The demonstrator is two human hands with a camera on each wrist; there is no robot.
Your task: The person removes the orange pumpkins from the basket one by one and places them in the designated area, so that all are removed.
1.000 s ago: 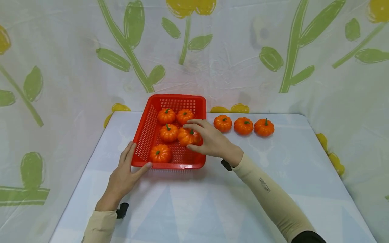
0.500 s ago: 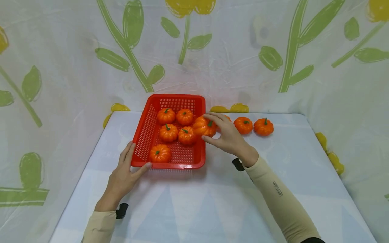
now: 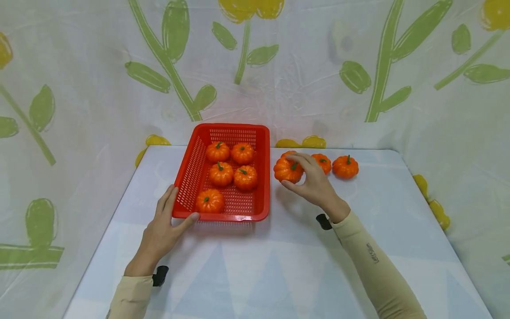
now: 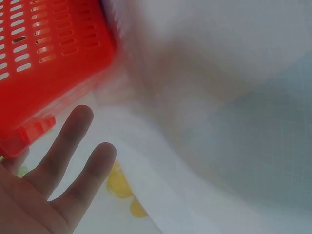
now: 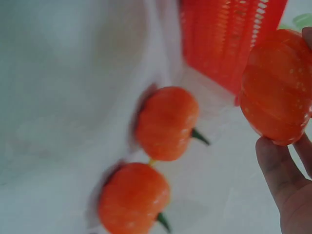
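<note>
Where the right hand (image 3: 312, 182) curls: we see fingers over the far side and thumb at the near side, clamped on the held pumpkin (image 3: 286, 170), just right of the red basket (image 3: 235, 218); whether its underside touches the table, we cannot tell.
Left hand (image 3: 159, 232): we find straight, spread fingers — fingertips at the basket's left side, thumb tip on its near rim.
Hidden pumpkin (image 3: 287, 153): we get only a sliver, behind the held one.
Half-covered pumpkin (image 3: 323, 164): its left part is masked by the hand; the stem shows.
Outer pumpkin (image 3: 345, 167): we see it whole, at the right end of the row.
Basket load: five pumpkins (image 3: 210, 202) — two at the far end, two midway, one near the left front.
Wrist views: on the right, the held pumpkin and grip are cut by the frame, and which two blurred pumpkins sit below we cannot tell; on the left, the basket runs off the corner.
Edges and room: we have a strip of pale table (image 3: 259, 266) between right rim and held pumpkin, and a wide stretch nearer us; the far edge, close behind the row, meets the flowered curtain (image 3: 303, 79).
</note>
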